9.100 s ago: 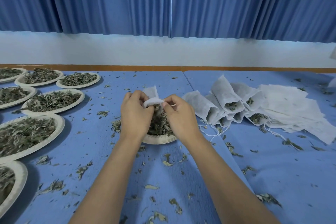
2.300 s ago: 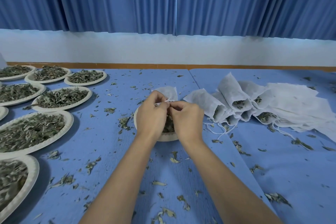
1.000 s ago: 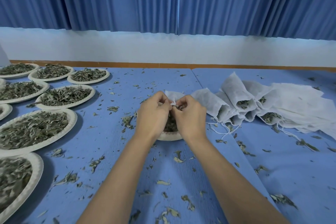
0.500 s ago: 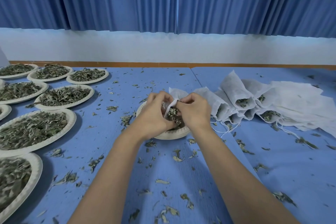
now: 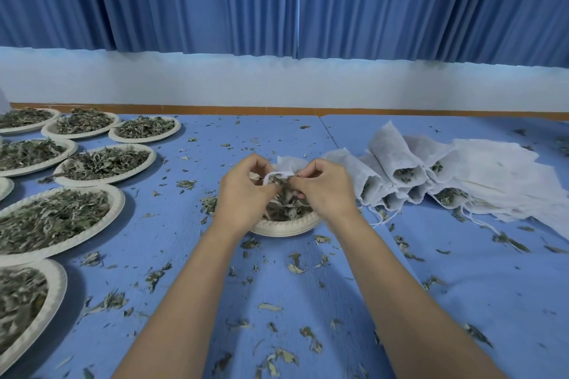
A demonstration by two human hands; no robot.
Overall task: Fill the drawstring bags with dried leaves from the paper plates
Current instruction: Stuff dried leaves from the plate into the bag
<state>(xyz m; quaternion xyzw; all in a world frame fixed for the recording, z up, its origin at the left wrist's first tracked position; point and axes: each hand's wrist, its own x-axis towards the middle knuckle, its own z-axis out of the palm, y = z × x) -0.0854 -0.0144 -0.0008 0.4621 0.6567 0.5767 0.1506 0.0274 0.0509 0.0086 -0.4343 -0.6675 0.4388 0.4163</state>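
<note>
Blue tabletop (image 5: 191, 286) carried loose leaf scraps (image 5: 295, 268). Beyond, left hand (image 5: 243, 194) and right hand (image 5: 326, 191) both pinched the drawstring bag (image 5: 288, 163) open over the paper plate (image 5: 283, 229) of dried leaves (image 5: 284, 209): filling step, judged; next move needs leaves pushed in without spilling. Filled bags (image 5: 397, 160) lay farther right.

Left hand (image 5: 243, 194) back at bag (image 5: 289, 163) mouth, seemingly.

Mostly hidden behind left hand (image 5: 246, 195) and right hand (image 5: 324, 191): drawstring bag (image 5: 288, 163) and far rim of paper plate (image 5: 284, 229). Cropped by left edge: several leaf-filled plates (image 5: 58, 284).
</note>
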